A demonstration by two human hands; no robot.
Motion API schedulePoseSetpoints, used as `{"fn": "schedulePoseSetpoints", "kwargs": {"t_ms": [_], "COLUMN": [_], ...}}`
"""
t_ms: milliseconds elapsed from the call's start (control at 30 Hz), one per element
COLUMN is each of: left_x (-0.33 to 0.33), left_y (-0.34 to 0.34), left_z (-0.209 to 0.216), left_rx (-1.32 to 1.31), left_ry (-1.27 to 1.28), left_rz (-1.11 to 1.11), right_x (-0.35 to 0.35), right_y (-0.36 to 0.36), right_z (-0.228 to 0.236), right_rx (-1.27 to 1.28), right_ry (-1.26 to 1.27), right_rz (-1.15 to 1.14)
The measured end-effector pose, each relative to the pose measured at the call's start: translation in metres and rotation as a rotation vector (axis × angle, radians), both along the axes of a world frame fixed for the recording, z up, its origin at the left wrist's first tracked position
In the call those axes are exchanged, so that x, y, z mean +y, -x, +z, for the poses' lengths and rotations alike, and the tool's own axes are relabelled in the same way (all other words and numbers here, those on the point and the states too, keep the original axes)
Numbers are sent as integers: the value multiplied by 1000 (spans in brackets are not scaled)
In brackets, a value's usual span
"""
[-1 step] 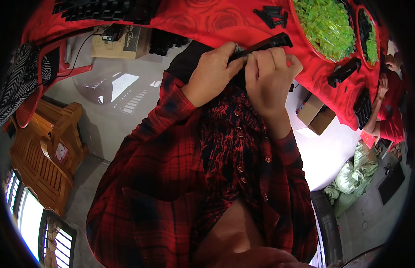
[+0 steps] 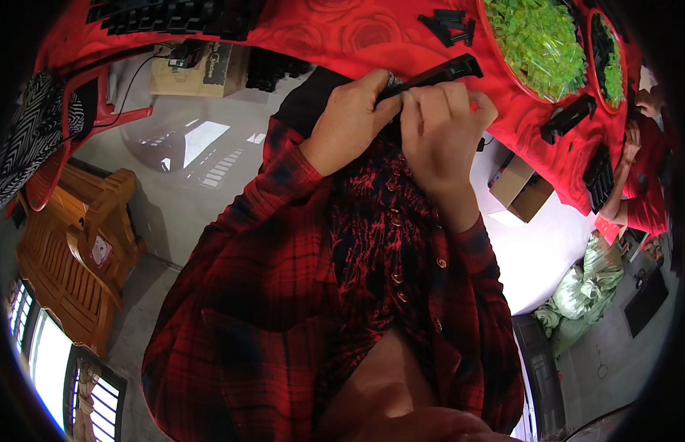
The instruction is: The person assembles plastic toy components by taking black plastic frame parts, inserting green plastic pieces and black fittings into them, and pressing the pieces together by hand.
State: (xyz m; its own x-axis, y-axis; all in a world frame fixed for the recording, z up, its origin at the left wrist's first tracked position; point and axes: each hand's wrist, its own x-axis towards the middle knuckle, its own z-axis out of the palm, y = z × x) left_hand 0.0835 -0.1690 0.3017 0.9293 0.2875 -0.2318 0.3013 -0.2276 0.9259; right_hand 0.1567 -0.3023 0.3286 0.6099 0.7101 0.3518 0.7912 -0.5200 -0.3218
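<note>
Sleeves of red plaid lead up to both hands, held close together at table edge. Long black plastic strip (image 2: 440, 74) is pinched by left hand (image 2: 351, 118) w/ thumb & fingers closed on its near end; right hand (image 2: 440, 125) is curled over its middle. Beyond: red tablecloth (image 2: 342, 29), bowl of green plastic bits (image 2: 538, 44), loose black parts (image 2: 451, 26).

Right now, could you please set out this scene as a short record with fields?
left hand: left hand pinches the near end of the black plastic strip
right hand: right hand closed over the strip's middle
surface: red rose-patterned tablecloth
containers: round tray of yellow-green translucent pieces
loose parts: small black parts and another black strip on the cloth
nearby: another person's hand at the right
</note>
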Motion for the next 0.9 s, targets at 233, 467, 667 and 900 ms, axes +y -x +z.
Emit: {"fn": "schedulePoseSetpoints", "kwargs": {"t_ms": [233,467,667,900], "left_x": [-4,-6,-6,-8], "left_y": [0,1,2,1], "left_z": [-9,-6,-6,0], "left_rx": [130,160,149,151], "left_ry": [342,385,446,436], "left_rz": [66,79,119,128], "right_x": [-13,3,-2,0], "right_y": [-4,1,-4,-1], "right_z": [-6,-11,-24,-21], "right_rx": [37,769,600,573], "right_ry": [-301,-476,-375,-383], "right_rz": [-282,-390,-267,-252]}}
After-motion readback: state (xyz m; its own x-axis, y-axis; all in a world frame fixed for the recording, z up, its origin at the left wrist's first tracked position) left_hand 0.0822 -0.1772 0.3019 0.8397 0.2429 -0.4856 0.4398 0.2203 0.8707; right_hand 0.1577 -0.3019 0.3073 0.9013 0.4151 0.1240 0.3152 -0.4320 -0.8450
